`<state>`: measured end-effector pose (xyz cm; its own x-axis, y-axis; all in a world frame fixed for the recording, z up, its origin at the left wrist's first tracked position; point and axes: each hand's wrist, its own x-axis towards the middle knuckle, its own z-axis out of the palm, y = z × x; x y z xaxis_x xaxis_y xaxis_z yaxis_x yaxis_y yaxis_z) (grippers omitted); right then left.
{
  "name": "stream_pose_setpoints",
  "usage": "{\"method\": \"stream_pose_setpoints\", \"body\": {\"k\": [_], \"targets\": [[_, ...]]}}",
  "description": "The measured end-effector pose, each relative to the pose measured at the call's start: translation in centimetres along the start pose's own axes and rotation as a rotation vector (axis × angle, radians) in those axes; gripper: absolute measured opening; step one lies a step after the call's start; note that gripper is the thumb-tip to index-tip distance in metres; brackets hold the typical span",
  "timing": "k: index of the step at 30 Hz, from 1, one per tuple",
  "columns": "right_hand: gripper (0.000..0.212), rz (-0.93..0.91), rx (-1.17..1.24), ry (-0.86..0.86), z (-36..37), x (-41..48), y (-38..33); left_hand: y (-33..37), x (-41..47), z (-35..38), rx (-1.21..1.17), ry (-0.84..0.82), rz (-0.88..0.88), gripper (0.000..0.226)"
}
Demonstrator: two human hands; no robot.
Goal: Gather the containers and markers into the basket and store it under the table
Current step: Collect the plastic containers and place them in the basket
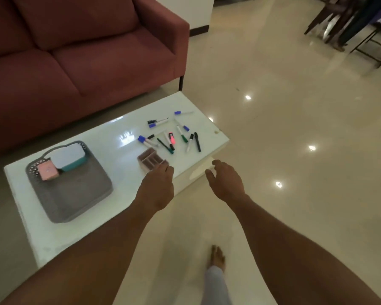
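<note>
Left hand reaches the organiser, fingers hidden, grip unclear; right hand hovers open, empty. Best lift it level into the basket.

We see bare table between basket and organizer; scattered markers crowd the far end, and the sofa blocks behind.

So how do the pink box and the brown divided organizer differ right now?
The pink box already sits inside the grey basket; the brown divided organizer still stands on the white table. The box looks closed on top; the organizer is open, showing compartments. The left hand reaches the organizer; nothing touches the box. Both are small containers.
</note>
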<state>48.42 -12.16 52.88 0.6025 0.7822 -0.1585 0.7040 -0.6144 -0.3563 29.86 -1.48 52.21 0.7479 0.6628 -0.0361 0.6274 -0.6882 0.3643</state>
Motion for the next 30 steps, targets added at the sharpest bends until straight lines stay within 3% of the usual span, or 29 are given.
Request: {"method": "stream_pose_setpoints", "body": {"k": [7, 12, 17, 24, 30], "targets": [[0.041, -0.131, -0.117, -0.071, -6.4, 11.3, 13.6, 13.0, 15.6, 5.9, -0.01, -0.055, -0.064, 0.037], [0.039, -0.173, -0.118, -0.051, -11.5, 20.2, 18.7, 18.9, 24.4, 7.2, -0.004, -0.046, -0.105, 0.04], [0.037, -0.235, -0.138, -0.1, -13.0, 31.9, 22.1, 20.0, 36.2, 9.0, 0.008, 0.006, -0.175, 0.042], [0.044, -0.303, -0.168, -0.28, -12.2, 48.2, 27.4, 20.3, 51.3, 14.7, -0.052, -0.135, -0.379, 0.045], [0.04, -0.377, -0.166, -0.372, -12.0, 60.9, 29.3, 20.7, 62.3, 16.4, -0.102, -0.159, -0.509, 0.045]]}}
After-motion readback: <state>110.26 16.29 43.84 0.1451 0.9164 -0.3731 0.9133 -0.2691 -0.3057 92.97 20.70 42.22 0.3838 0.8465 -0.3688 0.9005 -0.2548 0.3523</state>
